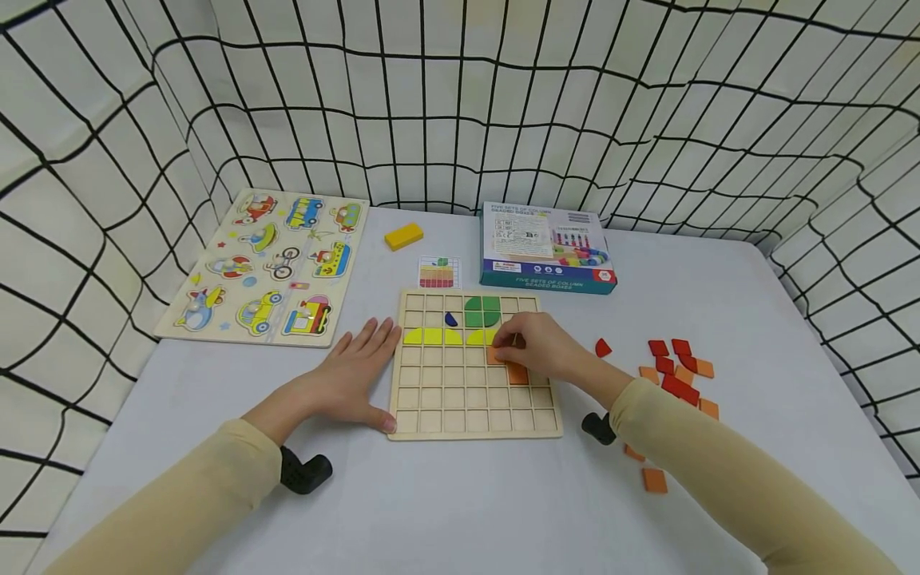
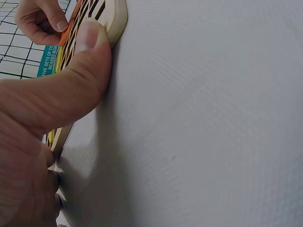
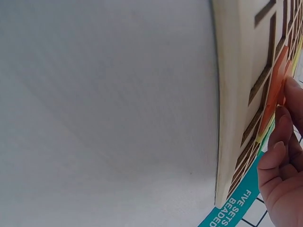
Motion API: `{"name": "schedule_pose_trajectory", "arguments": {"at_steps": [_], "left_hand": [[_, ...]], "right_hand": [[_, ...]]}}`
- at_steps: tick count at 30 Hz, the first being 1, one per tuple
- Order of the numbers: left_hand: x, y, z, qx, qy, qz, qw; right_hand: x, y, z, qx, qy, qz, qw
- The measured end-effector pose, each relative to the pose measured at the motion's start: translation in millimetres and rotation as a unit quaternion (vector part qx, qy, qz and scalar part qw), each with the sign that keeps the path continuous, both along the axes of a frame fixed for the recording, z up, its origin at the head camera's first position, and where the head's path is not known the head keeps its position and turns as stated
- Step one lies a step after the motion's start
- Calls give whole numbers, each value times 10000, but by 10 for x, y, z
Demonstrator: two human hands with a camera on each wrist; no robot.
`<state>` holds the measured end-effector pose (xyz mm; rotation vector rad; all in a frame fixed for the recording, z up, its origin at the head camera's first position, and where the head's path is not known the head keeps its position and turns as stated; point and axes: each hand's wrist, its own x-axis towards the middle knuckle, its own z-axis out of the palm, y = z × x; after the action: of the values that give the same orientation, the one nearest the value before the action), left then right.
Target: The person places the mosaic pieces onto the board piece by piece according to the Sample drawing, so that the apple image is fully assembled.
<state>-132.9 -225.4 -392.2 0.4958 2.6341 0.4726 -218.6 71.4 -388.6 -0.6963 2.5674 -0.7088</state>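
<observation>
A wooden grid board (image 1: pixel 438 399) lies flat in the middle of the table. My left hand (image 1: pixel 352 375) rests spread at its left side, fingertips at the edge and thumb (image 2: pixel 90 42) on the near corner. Over the board's right half, my right hand (image 1: pixel 535 343) pinches an orange square tile (image 1: pixel 493 356) between thumb and fingers, low over the grid. Another orange tile (image 1: pixel 517 374) lies in the grid below that hand. Farther up the board are yellow pieces (image 1: pixel 431 336), green pieces (image 1: pixel 481 311) and a dark blue piece (image 1: pixel 450 319).
Loose red and orange tiles (image 1: pixel 679 387) lie scattered at the right, partly behind the right forearm. Behind the board are a small pattern card (image 1: pixel 439 272), a yellow block (image 1: pixel 404 236) and a cardboard box (image 1: pixel 546 247). A vehicle puzzle (image 1: pixel 269 267) lies at the left; black netting surrounds the table.
</observation>
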Motion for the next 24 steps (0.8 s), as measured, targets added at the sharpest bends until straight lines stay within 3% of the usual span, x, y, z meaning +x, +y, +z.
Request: {"name": "schedule_pose_trajectory", "arguments": {"at_steps": [17, 24], "left_hand": [[-7, 0, -21, 16, 13, 24, 10000], [0, 4, -10, 26, -12, 40, 10000]], "right_hand": [[30, -11, 46, 422, 330, 145, 9985], [33, -5, 14, 181, 596, 622, 9961]]}}
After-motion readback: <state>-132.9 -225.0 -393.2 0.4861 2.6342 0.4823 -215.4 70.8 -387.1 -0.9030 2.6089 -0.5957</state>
